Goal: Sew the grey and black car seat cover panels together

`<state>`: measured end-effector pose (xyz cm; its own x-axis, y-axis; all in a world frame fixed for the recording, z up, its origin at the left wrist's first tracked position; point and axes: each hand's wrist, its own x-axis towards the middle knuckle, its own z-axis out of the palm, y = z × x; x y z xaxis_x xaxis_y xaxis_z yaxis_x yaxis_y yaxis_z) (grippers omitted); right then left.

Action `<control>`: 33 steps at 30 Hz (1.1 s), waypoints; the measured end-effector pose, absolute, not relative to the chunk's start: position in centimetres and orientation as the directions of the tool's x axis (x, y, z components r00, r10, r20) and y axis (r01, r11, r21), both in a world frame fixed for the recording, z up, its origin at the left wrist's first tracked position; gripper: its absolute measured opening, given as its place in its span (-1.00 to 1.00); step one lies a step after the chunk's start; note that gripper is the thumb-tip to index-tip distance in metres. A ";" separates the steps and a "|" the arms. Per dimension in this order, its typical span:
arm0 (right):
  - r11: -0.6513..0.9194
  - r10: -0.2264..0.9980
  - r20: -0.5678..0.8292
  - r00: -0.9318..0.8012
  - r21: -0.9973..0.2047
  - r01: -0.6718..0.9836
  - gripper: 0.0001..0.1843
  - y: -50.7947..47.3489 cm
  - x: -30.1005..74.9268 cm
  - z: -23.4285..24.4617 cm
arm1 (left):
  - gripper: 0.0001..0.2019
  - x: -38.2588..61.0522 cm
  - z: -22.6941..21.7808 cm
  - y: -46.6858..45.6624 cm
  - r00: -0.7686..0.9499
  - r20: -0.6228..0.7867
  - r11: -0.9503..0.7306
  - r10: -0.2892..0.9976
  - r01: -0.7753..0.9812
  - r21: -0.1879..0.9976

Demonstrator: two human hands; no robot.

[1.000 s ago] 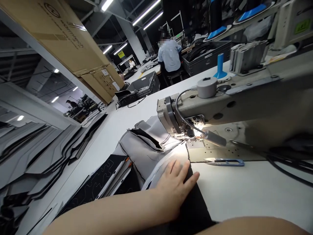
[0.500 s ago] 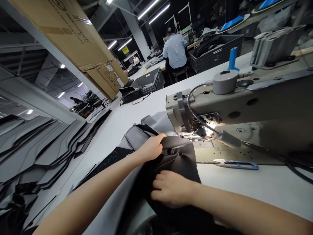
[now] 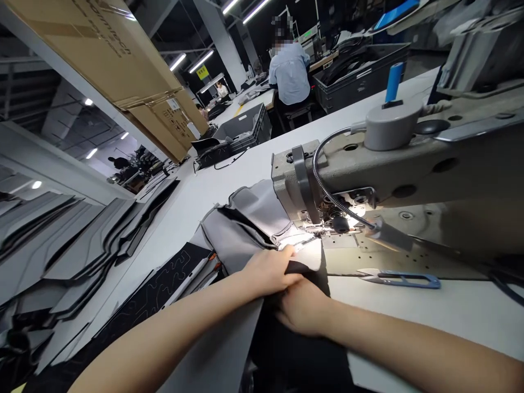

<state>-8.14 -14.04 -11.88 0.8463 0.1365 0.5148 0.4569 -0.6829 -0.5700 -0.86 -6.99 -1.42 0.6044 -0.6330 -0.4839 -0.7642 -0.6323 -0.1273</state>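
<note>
A sewn cover of grey and black fabric (image 3: 233, 234) lies bunched on the white table, its far edge beside the needle area of a sewing machine (image 3: 327, 180). My left hand (image 3: 270, 267) is closed on the folded edge of the fabric, a little in front of the presser foot. Close against it, my right hand (image 3: 305, 305) is closed on the black part of the cover; its fingertips are partly hidden by the left hand and the cloth. The machine's lamp (image 3: 391, 234) lights the pale underside. Thread snips (image 3: 401, 278) lie to the right of the hands.
Stacked grey and black panels (image 3: 82, 245) stand along the left. Beyond the table are a dark crate (image 3: 249, 128) and a large cardboard box (image 3: 135, 65). A person in a light blue shirt (image 3: 290, 79) sits farther back, beside another crate (image 3: 360, 82).
The black fold in front of the needle has been turned back, showing a pale underside. My left hand has shifted slightly down and right; my right hand has moved up beside it.
</note>
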 end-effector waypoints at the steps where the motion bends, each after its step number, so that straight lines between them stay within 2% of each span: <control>1: -0.644 0.281 0.519 0.807 -0.522 0.559 -0.73 -15.6 -9.1 -11.7 | -0.66 -0.3 -1.6 -6.8 0.611 -0.485 -0.636 -0.626 -0.760 -0.136; 3: -0.516 0.572 0.427 0.700 -0.477 0.712 -0.54 -19.0 -10.9 -11.3 | -0.81 -0.1 -2.0 -6.8 0.573 -0.476 -0.570 -0.668 -0.804 -0.169; 4: -0.479 0.656 0.362 0.662 -0.479 0.736 -0.39 -20.6 -11.7 -11.1 | -0.85 -0.4 -2.2 -7.0 0.536 -0.462 -0.513 -0.707 -0.838 -0.187; 5: -0.478 0.687 0.311 0.656 -0.487 0.731 -0.29 -21.9 -12.3 -11.0 | -0.87 -0.9 -2.5 -7.3 0.493 -0.443 -0.456 -0.749 -0.869 -0.195; 7: -0.522 0.664 0.288 0.691 -0.483 0.703 -0.26 -23.4 -12.7 -11.0 | -0.89 -1.9 -3.1 -7.8 0.428 -0.409 -0.387 -0.806 -0.904 -0.183; 9: -0.581 0.613 0.341 0.713 -0.416 0.699 -0.34 -23.3 -12.2 -11.4 | -0.87 -2.5 -3.7 -8.3 0.420 -0.403 -0.392 -0.813 -0.907 -0.154; 12: -0.687 0.567 0.489 0.663 -0.163 0.708 -0.60 -21.2 -10.8 -12.5 | -0.81 -2.2 -4.4 -8.6 0.456 -0.398 -0.437 -0.796 -0.888 -0.144; 14: -0.767 0.526 0.570 0.631 -0.002 0.641 -0.72 -19.8 -10.3 -13.0 | -0.77 -1.7 -4.9 -8.6 0.493 -0.386 -0.478 -0.780 -0.867 -0.141; 16: -0.813 0.502 0.577 0.644 0.061 0.580 -0.75 -19.1 -10.2 -13.2 | -0.68 -1.3 -5.3 -8.6 0.525 -0.366 -0.513 -0.768 -0.847 -0.140; 19: -0.810 0.521 0.536 0.664 0.067 0.582 -0.79 -19.1 -10.6 -13.2 | -0.46 -1.3 -5.5 -8.6 0.524 -0.347 -0.506 -0.778 -0.850 -0.147; 23: -0.836 0.464 0.595 0.656 0.050 0.546 -0.73 -19.2 -11.3 -13.6 | -0.30 -1.9 -5.3 -8.7 0.479 -0.369 -0.451 -0.796 -0.877 -0.165; 25: -0.850 0.433 0.625 0.649 0.043 0.525 -0.68 -19.1 -11.7 -13.8 | -0.33 -2.2 -5.3 -8.7 0.464 -0.367 -0.418 -0.806 -0.886 -0.201; 29: -0.855 0.417 0.639 0.646 0.034 0.518 -0.68 -19.1 -12.1 -13.9 | -0.51 -3.0 -5.6 -8.9 0.490 -0.318 -0.407 -0.811 -0.865 -0.293; 33: -0.863 0.375 0.650 0.661 -0.016 0.505 -0.71 -19.2 -12.1 -13.6 | -0.54 -3.5 -6.1 -8.7 0.495 -0.289 -0.406 -0.819 -0.857 -0.317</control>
<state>-12.10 -19.19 -13.63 0.6609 0.3753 0.6499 0.5055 -0.8627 -0.0158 -3.49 -8.71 -6.13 0.4951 -0.8192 -0.2895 -0.8571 -0.4059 -0.3172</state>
